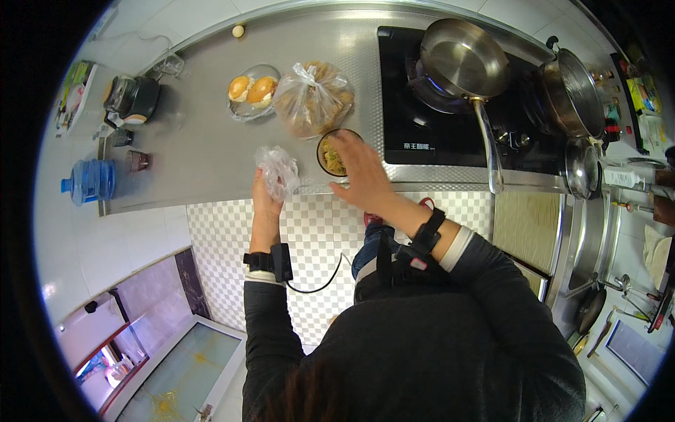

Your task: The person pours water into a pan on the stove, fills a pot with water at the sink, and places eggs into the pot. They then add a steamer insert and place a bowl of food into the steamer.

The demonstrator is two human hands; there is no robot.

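Note:
My left hand (pixel 268 198) holds a crumpled clear plastic bag (pixel 277 171) at the counter's front edge. Over the right side of a small dark-rimmed bowl (pixel 332 161) with yellowish food in it is my right hand (pixel 364 171), fingers apart, holding nothing; whether it touches the rim I cannot tell. Behind the bowl sits a knotted clear plastic bag (pixel 315 100) full of brownish food. To its left, a plastic-covered plate (pixel 248 112) bears two pieces of food that look like fried eggs or filled buns.
On the black gas hob (pixel 422 137) to the right, a steel frying pan (pixel 464 58) stands over a lit burner, its handle (pixel 488 147) reaching past the front edge. A large wok-like pan (pixel 572 95) is farther right. At left are a blue water bottle (pixel 94 182) and a glass (pixel 138 161).

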